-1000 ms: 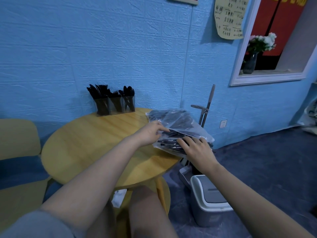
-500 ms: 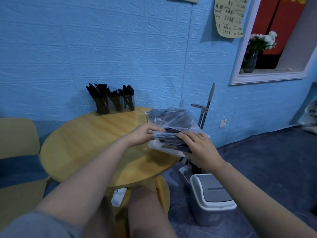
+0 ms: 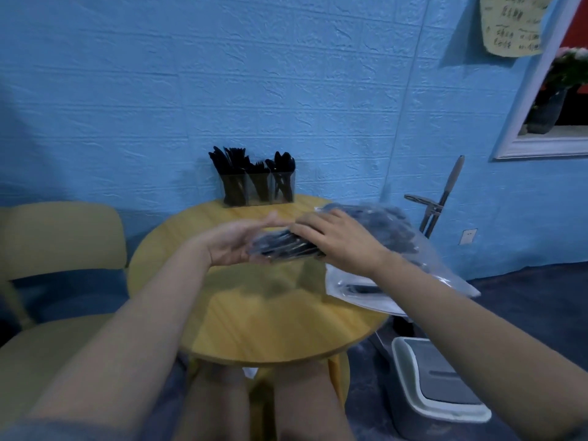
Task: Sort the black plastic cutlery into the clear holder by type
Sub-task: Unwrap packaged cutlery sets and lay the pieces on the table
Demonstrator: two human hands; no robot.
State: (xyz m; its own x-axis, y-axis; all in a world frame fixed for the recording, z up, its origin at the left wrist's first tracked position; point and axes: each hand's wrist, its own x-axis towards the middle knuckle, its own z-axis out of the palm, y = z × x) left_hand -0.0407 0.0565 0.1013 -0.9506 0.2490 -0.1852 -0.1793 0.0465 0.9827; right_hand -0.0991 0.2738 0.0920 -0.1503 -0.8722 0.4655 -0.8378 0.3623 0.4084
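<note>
Black plastic cutlery [image 3: 283, 248] lies as a bundle between both hands above the round wooden table [image 3: 254, 316], blurred by motion. From the head camera, the left hand [image 3: 237, 241] is palm-up beneath the bundle's left end, fingers nearly straight and cupping it. The right hand [image 3: 337, 238] lies on top, fingers curled over the bundle's right end. Just right of the hands, a clear plastic bag [image 3: 397, 249] with more dark cutlery rests on the table's right edge. At the far side, against the blue wall [image 3: 286, 74], stands the clear holder [image 3: 258, 190], its three compartments already bristling with black utensils. A yellow chair [image 3: 60, 240] sits left; a mop handle [image 3: 445, 195] and a grey-white bin [image 3: 436, 396] stand right. A cream paper sign [image 3: 512, 25] at top right carries handwriting too blurred to read.
</note>
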